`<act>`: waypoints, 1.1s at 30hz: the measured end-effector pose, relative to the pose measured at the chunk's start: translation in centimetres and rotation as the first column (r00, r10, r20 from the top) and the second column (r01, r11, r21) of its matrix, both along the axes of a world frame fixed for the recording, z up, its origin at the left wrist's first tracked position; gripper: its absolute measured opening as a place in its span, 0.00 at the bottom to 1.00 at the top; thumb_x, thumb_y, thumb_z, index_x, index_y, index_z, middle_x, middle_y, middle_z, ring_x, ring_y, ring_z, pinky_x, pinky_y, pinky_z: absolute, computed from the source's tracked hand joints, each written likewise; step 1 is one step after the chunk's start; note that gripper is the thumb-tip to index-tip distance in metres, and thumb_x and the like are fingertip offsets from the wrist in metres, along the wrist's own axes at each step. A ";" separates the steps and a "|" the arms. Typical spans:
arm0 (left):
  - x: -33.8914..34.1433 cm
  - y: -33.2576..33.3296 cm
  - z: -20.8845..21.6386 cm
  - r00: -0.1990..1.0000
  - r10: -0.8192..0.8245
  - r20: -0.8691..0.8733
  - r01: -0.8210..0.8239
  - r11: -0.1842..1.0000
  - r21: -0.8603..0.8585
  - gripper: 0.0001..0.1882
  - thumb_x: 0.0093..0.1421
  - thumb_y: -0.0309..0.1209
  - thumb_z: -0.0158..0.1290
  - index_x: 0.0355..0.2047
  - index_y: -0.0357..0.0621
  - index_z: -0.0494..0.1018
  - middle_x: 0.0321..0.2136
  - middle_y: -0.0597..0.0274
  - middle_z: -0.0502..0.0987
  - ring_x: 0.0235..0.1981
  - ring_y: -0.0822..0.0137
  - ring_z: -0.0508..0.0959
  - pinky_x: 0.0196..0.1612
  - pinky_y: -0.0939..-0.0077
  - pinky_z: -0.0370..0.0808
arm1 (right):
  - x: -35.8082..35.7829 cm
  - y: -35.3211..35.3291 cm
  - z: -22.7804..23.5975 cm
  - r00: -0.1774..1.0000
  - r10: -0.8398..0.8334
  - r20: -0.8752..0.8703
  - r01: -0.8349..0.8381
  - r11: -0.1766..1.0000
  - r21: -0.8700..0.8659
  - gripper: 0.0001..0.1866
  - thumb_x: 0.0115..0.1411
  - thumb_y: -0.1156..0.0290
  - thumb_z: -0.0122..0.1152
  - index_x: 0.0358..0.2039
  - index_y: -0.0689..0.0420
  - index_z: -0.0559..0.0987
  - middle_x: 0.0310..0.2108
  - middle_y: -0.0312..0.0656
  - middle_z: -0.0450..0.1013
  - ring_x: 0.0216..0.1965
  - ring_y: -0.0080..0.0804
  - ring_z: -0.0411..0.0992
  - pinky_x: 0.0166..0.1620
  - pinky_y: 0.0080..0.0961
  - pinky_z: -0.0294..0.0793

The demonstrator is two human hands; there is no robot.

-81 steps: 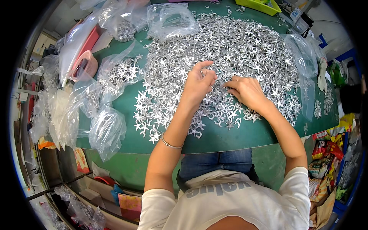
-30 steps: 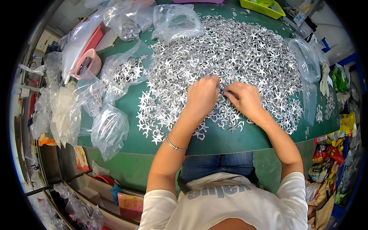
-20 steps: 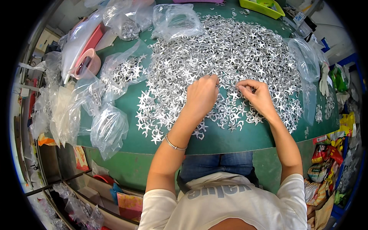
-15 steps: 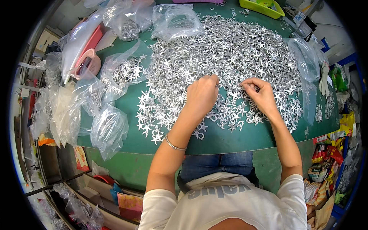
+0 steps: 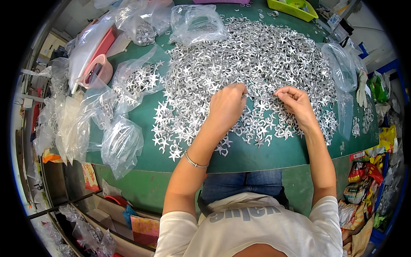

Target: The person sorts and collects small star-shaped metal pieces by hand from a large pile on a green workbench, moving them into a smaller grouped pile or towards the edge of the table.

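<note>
A wide heap of small silver metal pieces (image 5: 265,55), some star-shaped and some curved, spreads over the green table (image 5: 274,160). Over the heap's near middle, my left hand (image 5: 228,102) is closed with its back turned up; whatever its fingers hold is hidden. My right hand (image 5: 295,103) hovers a little to the right, thumb and forefinger pinched together at the tips. What is in that pinch is too small to make out. Between the hands lie loose silver pieces, and a few star-shaped ones (image 5: 174,152) are scattered at the near left of the heap.
An open clear bag (image 5: 145,81) with silver stars lies left of the heap, beside a pink basket (image 5: 102,70). Crumpled clear bags (image 5: 199,25) sit at the back and another (image 5: 122,145) at the near left edge. A yellow-green tray (image 5: 295,9) stands at the far right.
My right hand has shifted slightly to the right, away from the left hand, still pinched. My left hand has moved only a little to the right. The heap looks the same.
</note>
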State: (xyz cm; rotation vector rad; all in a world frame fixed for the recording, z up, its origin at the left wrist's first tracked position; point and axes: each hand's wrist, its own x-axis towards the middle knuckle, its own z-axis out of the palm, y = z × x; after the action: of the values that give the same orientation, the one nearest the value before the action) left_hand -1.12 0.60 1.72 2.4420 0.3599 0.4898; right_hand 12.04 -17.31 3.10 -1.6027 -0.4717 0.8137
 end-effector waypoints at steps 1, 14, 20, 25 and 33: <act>0.1 0.0 0.1 1.000 -0.021 0.018 0.022 0.999 -0.024 0.09 0.49 0.26 0.57 0.33 0.41 0.75 0.20 0.55 0.74 0.23 0.55 0.75 0.27 0.64 0.70 | 0.0 0.0 -0.2 1.000 -0.018 0.008 0.018 1.000 0.002 0.06 0.58 0.72 0.58 0.34 0.61 0.79 0.19 0.25 0.68 0.15 0.07 0.52 0.18 0.11 0.46; 0.6 -2.2 1.5 0.937 -0.342 0.065 0.337 0.841 -0.423 0.07 0.49 0.23 0.61 0.30 0.39 0.77 0.14 0.70 0.59 0.17 0.78 0.57 0.20 0.79 0.56 | -2.5 -2.0 0.1 0.961 0.083 -0.264 -0.023 0.974 0.224 0.08 0.61 0.71 0.56 0.37 0.62 0.77 0.19 0.26 0.66 0.14 0.09 0.51 0.17 0.12 0.46; 0.6 -3.0 1.4 0.916 -0.384 0.113 0.394 0.815 -0.424 0.05 0.49 0.23 0.61 0.28 0.38 0.78 0.15 0.67 0.64 0.18 0.76 0.59 0.21 0.79 0.59 | -3.1 -3.8 0.5 0.983 0.060 -0.172 -0.038 0.991 0.131 0.08 0.60 0.70 0.58 0.36 0.61 0.78 0.21 0.28 0.68 0.17 0.10 0.57 0.20 0.12 0.53; 1.2 -3.3 0.5 0.910 -0.405 0.095 0.410 0.839 -0.358 0.07 0.48 0.23 0.62 0.29 0.40 0.79 0.14 0.65 0.64 0.17 0.73 0.61 0.22 0.76 0.61 | -3.1 -4.0 -0.8 0.966 -0.023 0.256 0.002 0.997 0.080 0.08 0.57 0.71 0.60 0.33 0.62 0.80 0.23 0.29 0.71 0.27 0.14 0.64 0.32 0.16 0.64; 1.0 -2.8 -0.7 0.890 -0.401 0.219 0.454 0.827 -0.332 0.08 0.49 0.25 0.61 0.31 0.42 0.79 0.15 0.63 0.69 0.17 0.71 0.66 0.23 0.75 0.65 | -3.2 -3.7 -0.8 0.897 0.025 0.441 -0.015 1.000 -0.026 0.08 0.57 0.71 0.60 0.33 0.62 0.79 0.25 0.35 0.73 0.27 0.19 0.68 0.34 0.19 0.67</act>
State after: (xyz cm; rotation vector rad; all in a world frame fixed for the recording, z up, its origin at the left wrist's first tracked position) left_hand -0.09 -2.20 0.99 2.0117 -0.1527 0.3502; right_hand 8.89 -20.99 2.31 -1.8104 -0.8059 0.4630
